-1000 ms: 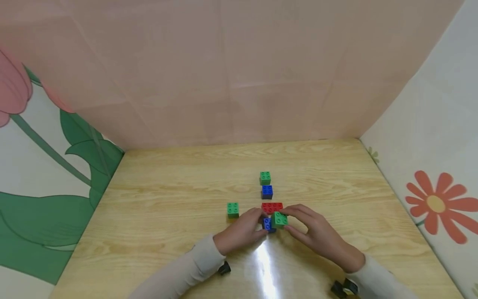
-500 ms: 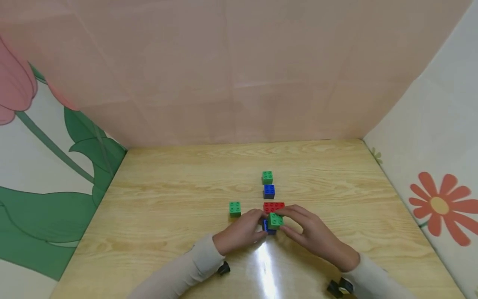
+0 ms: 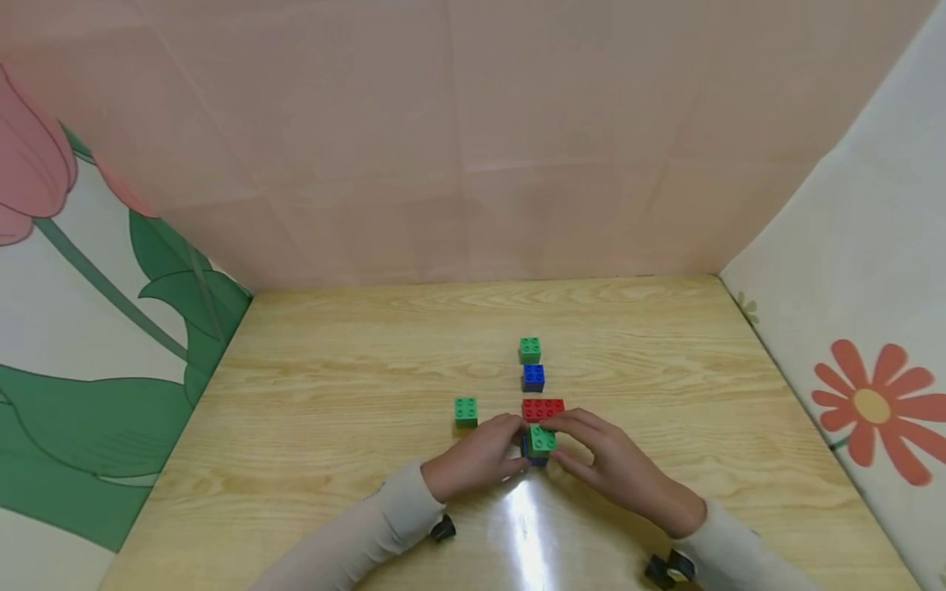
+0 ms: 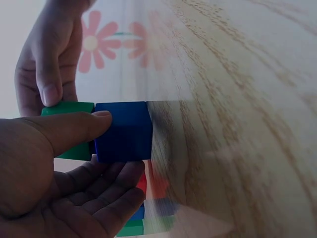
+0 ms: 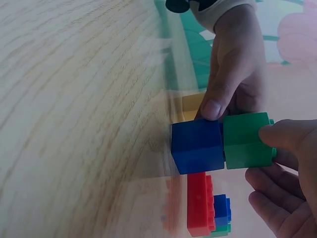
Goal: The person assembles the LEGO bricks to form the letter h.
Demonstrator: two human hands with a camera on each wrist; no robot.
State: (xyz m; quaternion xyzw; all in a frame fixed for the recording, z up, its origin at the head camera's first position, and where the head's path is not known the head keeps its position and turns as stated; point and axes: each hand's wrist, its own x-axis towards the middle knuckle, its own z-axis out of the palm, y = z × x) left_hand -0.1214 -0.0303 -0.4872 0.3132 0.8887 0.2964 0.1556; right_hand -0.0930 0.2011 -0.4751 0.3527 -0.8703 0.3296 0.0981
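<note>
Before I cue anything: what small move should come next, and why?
Probably press the held green square plastic block straight down onto the blue square plastic block with the right hand. It sits above the blue block, roughly aligned, yet a narrow gap shows between them in the right wrist view, while the left hand grips the blue block.

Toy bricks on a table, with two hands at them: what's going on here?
A person's right hand pinches a green brick directly over a blue brick, which the left hand holds on the table. A thin gap shows between them. A red brick lies just beyond, and a second green brick stands apart, left.
</note>
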